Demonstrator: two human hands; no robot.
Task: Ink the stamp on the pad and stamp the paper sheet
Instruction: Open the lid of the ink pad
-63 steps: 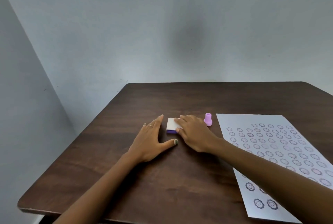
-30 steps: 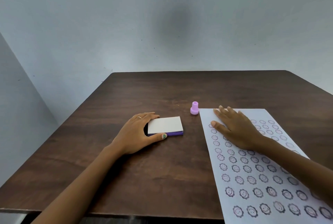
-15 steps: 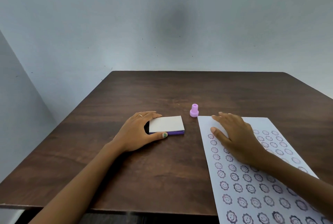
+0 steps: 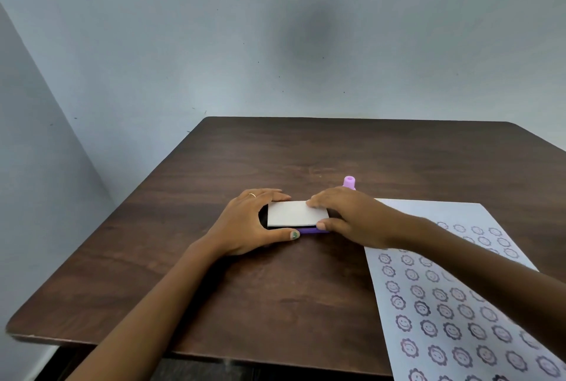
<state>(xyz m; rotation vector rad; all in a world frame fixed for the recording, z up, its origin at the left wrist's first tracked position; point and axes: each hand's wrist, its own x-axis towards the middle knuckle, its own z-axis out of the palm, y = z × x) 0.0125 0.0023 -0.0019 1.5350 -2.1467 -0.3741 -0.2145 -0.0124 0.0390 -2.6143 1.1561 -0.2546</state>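
Note:
The ink pad (image 4: 291, 213), a flat purple case with a white lid, lies shut near the middle of the dark wooden table (image 4: 275, 304). My left hand (image 4: 245, 224) grips its left end between thumb and fingers. My right hand (image 4: 346, 215) holds its right end, fingers on the lid's far edge and thumb at the near edge. The small pink stamp (image 4: 349, 182) stands upright just behind my right hand, untouched. The paper sheet (image 4: 444, 304), covered with several rows of round smiley prints, lies to the right under my right forearm.
A grey wall rises behind the table and on the left. The table's front edge (image 4: 183, 351) runs close to me, and its left edge slants toward the wall corner.
My right hand left the paper sheet and moved left onto the ink pad's right end. My left hand kept its hold on the pad. The view shifted slightly.

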